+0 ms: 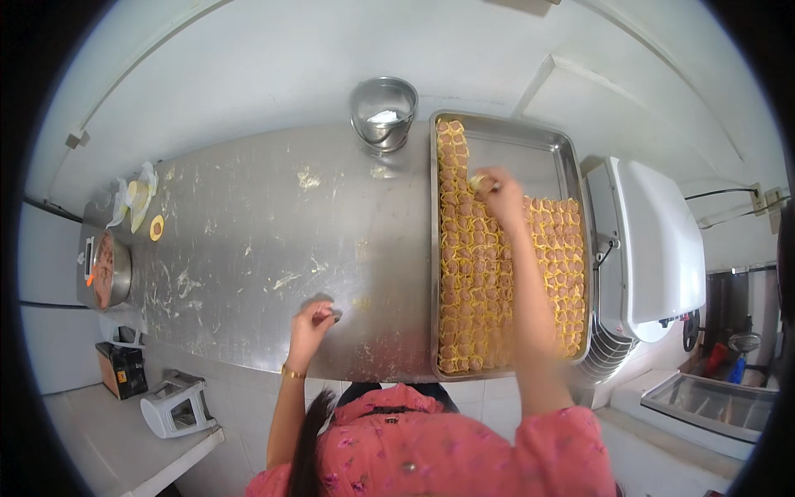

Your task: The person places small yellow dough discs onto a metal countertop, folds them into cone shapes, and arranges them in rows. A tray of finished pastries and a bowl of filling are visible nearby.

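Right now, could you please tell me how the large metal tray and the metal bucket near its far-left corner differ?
The tray is wide, shallow and rectangular, while the bucket is round and much smaller across. The tray holds rows of yellow-edged pieces; the bucket holds something white. The right hand is over the tray, while no hand is at the bucket. Both are silvery metal.

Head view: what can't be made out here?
All in the head view:
Right hand: full shape of the small piece at its fingertips; the fingers cover part.
Left hand: whether it pinches anything; too small, fingers curled.
Tray: some of the filled yellow rows; the right forearm hides them.
Bucket: what the white stuff inside is; too small.
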Tool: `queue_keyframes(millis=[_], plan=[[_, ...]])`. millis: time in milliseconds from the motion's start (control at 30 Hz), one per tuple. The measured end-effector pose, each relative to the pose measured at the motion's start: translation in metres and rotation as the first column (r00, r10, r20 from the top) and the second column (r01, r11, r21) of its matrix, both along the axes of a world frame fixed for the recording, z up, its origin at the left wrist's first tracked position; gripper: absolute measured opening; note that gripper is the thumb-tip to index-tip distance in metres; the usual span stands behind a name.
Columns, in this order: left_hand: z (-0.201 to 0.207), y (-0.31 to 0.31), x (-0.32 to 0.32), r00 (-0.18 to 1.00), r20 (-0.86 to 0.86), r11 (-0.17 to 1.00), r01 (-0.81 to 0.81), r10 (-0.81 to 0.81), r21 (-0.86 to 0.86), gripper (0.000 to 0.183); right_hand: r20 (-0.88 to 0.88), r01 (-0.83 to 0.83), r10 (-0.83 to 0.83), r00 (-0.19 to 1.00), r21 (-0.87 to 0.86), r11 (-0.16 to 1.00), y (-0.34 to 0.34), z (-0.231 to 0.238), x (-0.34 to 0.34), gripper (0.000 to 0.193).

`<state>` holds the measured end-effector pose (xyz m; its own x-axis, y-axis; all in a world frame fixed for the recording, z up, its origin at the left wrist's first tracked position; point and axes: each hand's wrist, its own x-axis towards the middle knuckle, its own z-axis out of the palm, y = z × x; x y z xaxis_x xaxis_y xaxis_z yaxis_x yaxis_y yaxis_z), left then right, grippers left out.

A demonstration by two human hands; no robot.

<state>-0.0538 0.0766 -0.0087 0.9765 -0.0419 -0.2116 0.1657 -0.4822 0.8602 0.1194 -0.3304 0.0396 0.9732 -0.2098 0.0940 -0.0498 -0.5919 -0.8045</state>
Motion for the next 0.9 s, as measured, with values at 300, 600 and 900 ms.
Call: queue_keyframes(millis=[300, 600, 900], plan=[[0.008, 0.013, -0.033, 0.992, -0.042, 0.992, -0.115, 0.117, 0.058, 0.025, -0.157, -0.266, 0.236, 0.959, -0.21, 0.941, -0.057, -0.061, 0.088, 0.043], [0.014, 0.01, -0.03, 0.996, -0.036, 0.989, -0.075, 0.08, 0.125, 0.023, -0.104, -0.303, 0.294, 0.95, -0.092, 0.949, -0.052, -0.059, 0.078, 0.048], [0.0, 0.058, -0.019, 0.991, 0.0, 0.988, -0.133, 0.133, 0.077, 0.017, -0.214, -0.315, 0.285, 0.934, -0.125, 0.941, -0.054, -0.073, 0.092, 0.05]])
